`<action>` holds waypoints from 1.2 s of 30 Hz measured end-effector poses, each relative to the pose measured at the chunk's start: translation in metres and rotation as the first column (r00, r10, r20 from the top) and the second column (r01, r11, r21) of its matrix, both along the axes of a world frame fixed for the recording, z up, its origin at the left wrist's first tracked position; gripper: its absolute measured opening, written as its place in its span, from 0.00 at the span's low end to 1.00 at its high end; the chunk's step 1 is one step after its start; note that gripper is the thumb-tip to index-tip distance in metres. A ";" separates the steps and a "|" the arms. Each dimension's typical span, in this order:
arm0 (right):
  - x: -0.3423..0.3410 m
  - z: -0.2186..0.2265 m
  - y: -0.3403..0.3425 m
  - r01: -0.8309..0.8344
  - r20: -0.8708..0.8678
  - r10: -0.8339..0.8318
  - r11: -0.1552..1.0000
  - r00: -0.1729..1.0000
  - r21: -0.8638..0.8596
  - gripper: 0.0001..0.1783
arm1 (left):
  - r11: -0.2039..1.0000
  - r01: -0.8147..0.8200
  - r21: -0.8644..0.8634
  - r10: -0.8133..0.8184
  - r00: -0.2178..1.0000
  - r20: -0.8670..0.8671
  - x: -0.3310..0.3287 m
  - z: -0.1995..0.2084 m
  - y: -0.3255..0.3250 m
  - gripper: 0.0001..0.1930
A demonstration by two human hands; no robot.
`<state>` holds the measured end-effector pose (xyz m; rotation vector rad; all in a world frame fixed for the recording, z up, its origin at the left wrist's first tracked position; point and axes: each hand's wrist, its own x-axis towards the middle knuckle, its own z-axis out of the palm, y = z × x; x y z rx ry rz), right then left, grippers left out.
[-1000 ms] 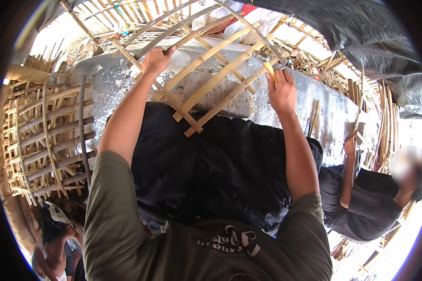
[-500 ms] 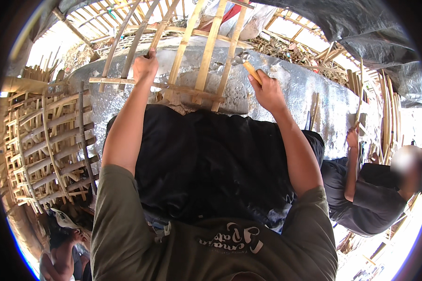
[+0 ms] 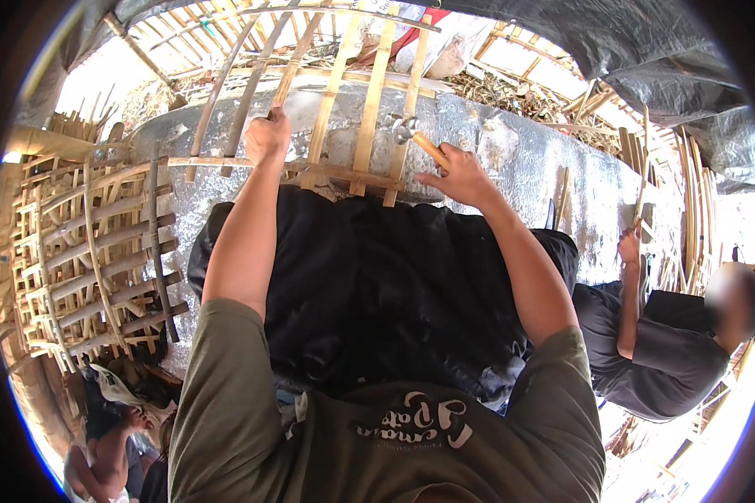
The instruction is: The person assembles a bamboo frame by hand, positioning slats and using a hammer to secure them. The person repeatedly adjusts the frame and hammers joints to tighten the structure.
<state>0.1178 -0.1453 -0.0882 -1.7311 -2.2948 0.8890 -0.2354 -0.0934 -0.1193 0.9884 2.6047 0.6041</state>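
In front of me lies a bamboo lattice panel [image 3: 367, 126] of long slats crossed by thinner strips. My left hand [image 3: 268, 137] is closed around one of its darker slats, just above the near cross strip [image 3: 344, 173]. Held in my right hand [image 3: 457, 174] is a hammer [image 3: 430, 149] with a yellowish handle. Its metal head is over the rightmost slat [image 3: 398, 159]; whether it touches the bamboo I cannot tell. My right thumb points left, toward the slat's near end. Black cloth [image 3: 377, 285] covers my lap below the panel.
A silvery grey surface [image 3: 554, 168] runs behind and beside the panel. Finished-looking bamboo lattices [image 3: 101, 251] are stacked at the left. At the right, a person in dark clothing [image 3: 654, 352] holds a thin stick [image 3: 643, 176]. Another person [image 3: 113, 444] is at the lower left.
The hammer has moved left, its head now over the rightmost slat. My left hand has shifted slightly right and nearer, and the lattice panel has come a little nearer too.
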 end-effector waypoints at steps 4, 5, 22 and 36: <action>-0.021 0.012 -0.011 -0.010 0.081 0.015 0.998 0.997 -0.060 0.52 | 0.998 -0.062 0.008 0.062 0.998 0.018 -0.001 -0.004 -0.005 0.34; -0.025 0.014 -0.013 -0.010 0.095 0.015 0.998 0.995 -0.054 0.53 | 0.998 -0.064 0.008 0.064 0.998 0.031 0.000 -0.003 -0.007 0.34; -0.032 0.007 -0.003 0.055 0.217 -0.054 0.998 0.975 0.001 0.57 | 0.984 -0.167 -0.066 0.173 0.981 0.089 0.002 -0.001 -0.017 0.35; -0.030 -0.007 -0.007 0.080 0.242 -0.089 0.996 0.966 0.046 0.55 | 0.989 -0.141 -0.034 0.140 0.990 -0.024 0.014 -0.028 -0.033 0.31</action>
